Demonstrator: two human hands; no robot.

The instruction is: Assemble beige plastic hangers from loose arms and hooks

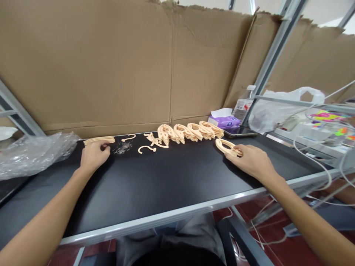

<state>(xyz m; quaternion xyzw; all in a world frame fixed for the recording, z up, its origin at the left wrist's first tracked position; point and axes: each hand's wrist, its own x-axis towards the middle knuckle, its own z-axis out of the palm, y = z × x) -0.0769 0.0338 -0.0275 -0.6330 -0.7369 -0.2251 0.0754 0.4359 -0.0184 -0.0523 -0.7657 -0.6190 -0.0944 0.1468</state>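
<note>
My left hand rests on the black table at the left, fingers curled against a small stack of flat beige plastic strips. My right hand lies at the right with its fingertips closed on a beige plastic ring-shaped piece flat on the table. Between the hands, toward the back, a row of overlapping beige hanger pieces runs along the cardboard. Two loose beige hooks lie near a patch of small debris.
A cardboard wall backs the table. Crumpled clear plastic lies at the left. A purple tissue pack, a phone, a bottle, a white bag and cables crowd the right.
</note>
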